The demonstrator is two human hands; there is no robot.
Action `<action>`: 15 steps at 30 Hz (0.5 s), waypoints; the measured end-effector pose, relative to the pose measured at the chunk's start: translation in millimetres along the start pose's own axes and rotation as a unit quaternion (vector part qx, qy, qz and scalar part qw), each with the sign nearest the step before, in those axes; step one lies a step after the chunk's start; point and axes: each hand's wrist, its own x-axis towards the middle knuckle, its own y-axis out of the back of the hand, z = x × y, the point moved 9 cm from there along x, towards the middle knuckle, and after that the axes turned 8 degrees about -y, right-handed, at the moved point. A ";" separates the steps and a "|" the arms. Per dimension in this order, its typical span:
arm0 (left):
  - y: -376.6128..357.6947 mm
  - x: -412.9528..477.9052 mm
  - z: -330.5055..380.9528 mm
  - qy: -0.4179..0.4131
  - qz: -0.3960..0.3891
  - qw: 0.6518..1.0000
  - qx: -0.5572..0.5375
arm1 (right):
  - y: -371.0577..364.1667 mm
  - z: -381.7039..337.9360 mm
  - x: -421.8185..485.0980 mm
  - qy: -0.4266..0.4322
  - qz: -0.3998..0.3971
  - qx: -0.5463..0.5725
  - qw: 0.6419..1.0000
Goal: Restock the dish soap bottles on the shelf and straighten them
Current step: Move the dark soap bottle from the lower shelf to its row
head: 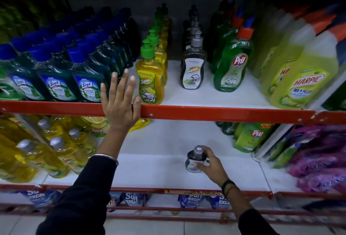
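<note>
We see a glossy clear-plastic yellow soap bottle (151,83) under a matt green pump cap. The dark soap bottle (193,70) behind it is smooth see-through plastic with a dull grey pump and a paper-like label. The green Pril bottle (230,70) shines wetly. The blue-capped Lizol bottles (54,77) are shrink-wrapped in crinkled glossy film. The shelf rail (215,111) is red painted metal, chipped near its right joint; the shelf board (206,100) is matt white. A smooth metal bangle (107,158) sits over a black cloth sleeve (82,197). The purple refill pouches (318,156) are glossy soft plastic.
</note>
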 end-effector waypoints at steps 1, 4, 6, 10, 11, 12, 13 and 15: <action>0.2 -0.1 -0.1 -0.001 0.000 1.000 0.002 | -0.6 0.2 1.5 0.005 0.001 -0.009 1.000; -0.3 0.8 -1.2 -0.004 0.000 1.000 0.006 | 2.3 -3.4 4.6 0.016 0.010 -0.034 0.999; -0.3 1.1 -1.0 -0.004 0.001 1.000 0.009 | 5.1 -11.1 0.6 0.029 0.006 -0.031 0.999; -0.9 0.7 -1.0 -0.002 -0.003 1.000 0.008 | 24.4 -42.1 -13.7 0.060 0.018 0.018 0.998; -0.9 1.0 -1.0 -0.003 -0.004 1.000 0.008 | 31.3 -52.8 -17.1 0.067 0.022 0.031 0.997; -1.1 1.2 -0.9 -0.004 -0.005 1.000 0.009 | 38.3 -64.7 -20.7 0.074 0.028 0.043 0.996; -1.3 1.5 -0.7 -0.004 -0.007 1.000 0.009 | 45.2 -79.0 -25.0 0.086 0.031 0.056 0.994; -1.2 1.8 -0.5 -0.003 -0.008 1.000 0.008 | 59.8 -113.4 -36.7 0.119 0.042 0.080 0.989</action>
